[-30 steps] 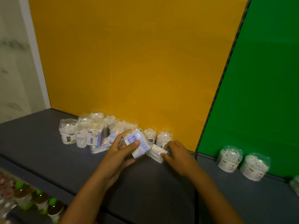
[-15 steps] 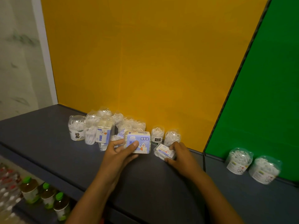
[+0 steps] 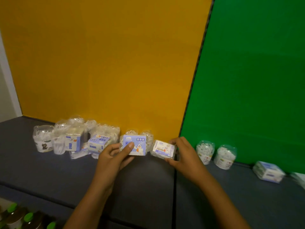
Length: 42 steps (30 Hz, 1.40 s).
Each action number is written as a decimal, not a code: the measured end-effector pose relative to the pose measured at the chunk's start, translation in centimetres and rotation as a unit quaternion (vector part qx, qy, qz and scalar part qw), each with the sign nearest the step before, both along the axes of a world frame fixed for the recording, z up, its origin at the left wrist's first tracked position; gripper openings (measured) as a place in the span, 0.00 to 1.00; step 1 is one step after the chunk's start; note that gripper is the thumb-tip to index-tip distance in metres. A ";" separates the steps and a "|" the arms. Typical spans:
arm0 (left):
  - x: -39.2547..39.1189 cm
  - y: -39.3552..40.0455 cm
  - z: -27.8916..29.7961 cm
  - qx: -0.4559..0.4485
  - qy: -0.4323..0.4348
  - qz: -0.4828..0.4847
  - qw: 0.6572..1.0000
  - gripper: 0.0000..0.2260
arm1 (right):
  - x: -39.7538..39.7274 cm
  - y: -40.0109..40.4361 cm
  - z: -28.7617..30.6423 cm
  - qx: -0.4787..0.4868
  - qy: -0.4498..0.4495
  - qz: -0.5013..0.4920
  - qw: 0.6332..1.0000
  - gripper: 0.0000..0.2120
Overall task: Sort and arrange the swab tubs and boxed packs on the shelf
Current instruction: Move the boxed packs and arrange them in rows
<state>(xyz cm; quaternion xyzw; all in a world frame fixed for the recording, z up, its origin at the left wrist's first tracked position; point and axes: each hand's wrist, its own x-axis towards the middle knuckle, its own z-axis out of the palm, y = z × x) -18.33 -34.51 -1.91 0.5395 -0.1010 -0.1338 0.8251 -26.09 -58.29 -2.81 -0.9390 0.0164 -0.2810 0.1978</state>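
My left hand (image 3: 115, 154) grips a blue and white boxed pack (image 3: 136, 144), held upright just above the dark shelf (image 3: 140, 182), thumb across its front. My right hand (image 3: 183, 154) holds a smaller flat clear pack (image 3: 163, 149) by its right end, tilted face up. A cluster of clear swab tubs (image 3: 43, 138) and two more blue boxed packs (image 3: 73, 141) (image 3: 97, 143) stands to the left against the yellow wall. Two tubs (image 3: 205, 150) (image 3: 225, 156) stand to the right before the green wall.
A flat clear pack (image 3: 268, 171) lies at the far right of the shelf. Bottles with green caps (image 3: 28, 217) stand on a lower level at the bottom left. A seam (image 3: 175, 187) divides the shelf under the wall joint.
Both hands moved right along the shelf. The left hand turned its boxed pack upright, face toward me. The right hand lifted the small flat pack off the shelf.
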 end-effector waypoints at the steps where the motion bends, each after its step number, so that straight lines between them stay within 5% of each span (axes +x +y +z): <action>1: -0.8 -0.8 0.1 0.000 -0.007 -0.005 1.000 0.20 | -1.2 -0.6 0.2 -0.003 -0.005 -0.006 1.000 0.24; 8: -8.0 -6.3 0.8 -0.001 -0.040 -0.028 0.999 0.13 | -11.0 -5.4 1.1 0.005 -0.010 -0.055 0.998 0.24; 15: -16.3 -11.6 1.0 -0.013 -0.026 -0.060 0.998 0.21 | -22.1 -10.0 1.1 0.027 -0.003 -0.108 0.994 0.25; 25: -26.3 -17.7 0.0 -0.004 -0.031 -0.126 0.991 0.16 | -34.9 -14.4 0.5 0.038 -0.004 -0.164 0.986 0.26; 32: -28.1 -21.7 -0.3 0.038 -0.066 -0.149 0.986 0.19 | -38.6 -17.5 0.6 0.034 -0.018 -0.196 0.980 0.27; 36: -28.0 -24.0 -0.1 0.083 -0.126 -0.152 0.977 0.06 | -38.7 -19.4 0.4 0.035 -0.013 -0.215 0.976 0.28; 42: -25.2 -29.1 -0.8 0.098 -0.153 -0.177 0.967 0.05 | -37.0 -23.2 0.4 0.040 0.002 -0.242 0.970 0.27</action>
